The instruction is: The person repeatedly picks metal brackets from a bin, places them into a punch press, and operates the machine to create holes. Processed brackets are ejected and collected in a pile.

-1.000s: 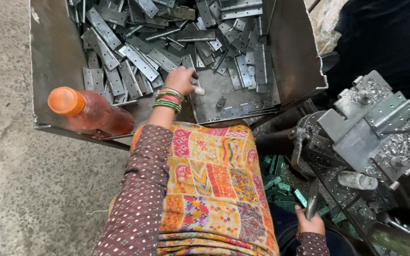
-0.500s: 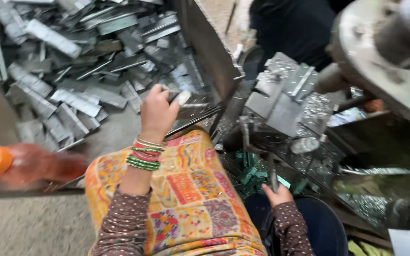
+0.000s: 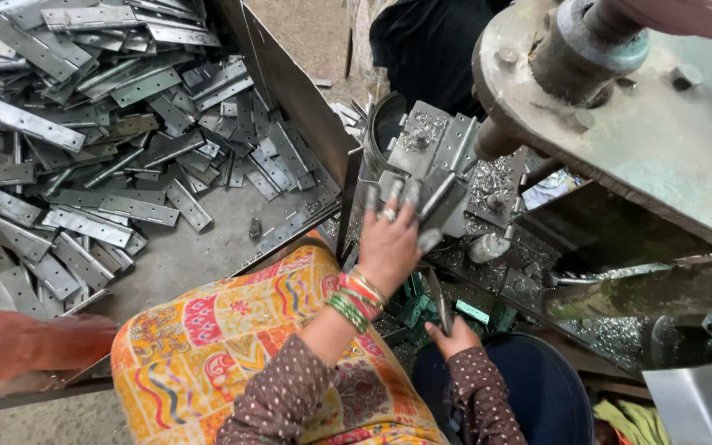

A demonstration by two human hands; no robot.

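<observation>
My left hand (image 3: 389,243), with bangles at the wrist, is up against the grey metal jig (image 3: 442,152) of a press machine. It holds a small flat metal plate (image 3: 437,198) at the jig's front. My right hand (image 3: 455,336) is lower, by my lap, with its fingers wrapped around a dark, thin lever handle (image 3: 438,298) that points upward. A steel bin (image 3: 290,91) to my left holds a heap of grey hinge plates (image 3: 109,132).
The machine's heavy round plate and shaft (image 3: 611,91) overhang the jig at the right. Metal shavings (image 3: 496,177) lie around the jig. An orange plastic bottle (image 3: 18,346) rests on the bin's near edge. My knee under patterned cloth (image 3: 232,330) is beside the bin.
My left hand has left the bin with a plate and moved right to the machine's jig. The view has swung right with it. My right hand has stayed on the lever.
</observation>
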